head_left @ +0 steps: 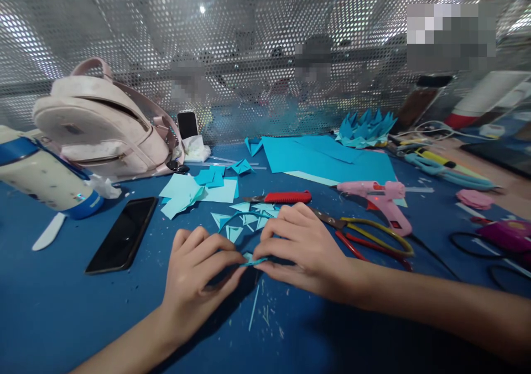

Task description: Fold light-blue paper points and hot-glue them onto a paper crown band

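Between my two hands is a small folded piece of blue paper [250,259], held low over the table. My left hand [203,263] pinches its left end with thumb and fingers. On the other end my right hand [296,249] closes in a similar pinch, covering part of it. Just beyond the fingers lie several light-blue paper scraps [234,233] and a thin curved blue strip [244,214]. A red-handled cutter [287,197] rests behind them. Scissors with yellow and red handles [373,235] lie beside my right wrist.
A pink glue gun [375,197] and a large blue paper sheet [323,161] lie at the back right, near a spiky folded-paper piece [367,129]. Leftward are a dark phone [122,235], a bottle [45,172] and a pale backpack [103,122]. Perforated metal mesh [249,58] rises behind.
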Action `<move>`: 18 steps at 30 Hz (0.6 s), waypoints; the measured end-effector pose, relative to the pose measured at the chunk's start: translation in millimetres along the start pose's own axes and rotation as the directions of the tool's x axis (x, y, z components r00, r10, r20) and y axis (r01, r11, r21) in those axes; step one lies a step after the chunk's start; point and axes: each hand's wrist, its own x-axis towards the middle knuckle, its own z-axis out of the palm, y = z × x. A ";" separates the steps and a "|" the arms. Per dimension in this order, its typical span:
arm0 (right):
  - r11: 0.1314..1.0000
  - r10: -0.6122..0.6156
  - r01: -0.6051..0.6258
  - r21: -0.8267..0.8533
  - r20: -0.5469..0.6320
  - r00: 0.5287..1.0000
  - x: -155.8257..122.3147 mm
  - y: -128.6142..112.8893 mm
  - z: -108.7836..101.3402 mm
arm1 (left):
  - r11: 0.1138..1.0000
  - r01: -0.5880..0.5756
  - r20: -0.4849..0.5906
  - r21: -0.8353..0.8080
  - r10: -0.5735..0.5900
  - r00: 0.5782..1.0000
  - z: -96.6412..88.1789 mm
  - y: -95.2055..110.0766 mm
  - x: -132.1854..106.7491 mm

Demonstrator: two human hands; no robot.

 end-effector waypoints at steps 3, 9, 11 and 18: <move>1.000 0.005 -0.005 0.010 -0.004 1.000 -0.4 0.5 -0.4 | 1.000 -0.017 -0.017 0.011 0.017 1.000 -0.6 0.1 -0.9; 1.000 -0.024 0.024 -0.008 -0.013 1.000 -1.4 -0.4 -1.1 | 0.999 0.049 0.028 -0.006 -0.049 0.998 -0.2 2.5 -1.2; 0.999 -0.037 0.037 -0.016 -0.008 0.999 -1.9 -0.2 -1.4 | 0.998 0.065 0.025 -0.019 -0.064 0.998 0.3 3.6 -1.0; 0.999 -0.052 0.052 -0.007 0.000 0.999 -2.5 0.3 -1.8 | 0.992 0.098 0.011 -0.081 -0.098 0.995 1.4 6.7 -1.1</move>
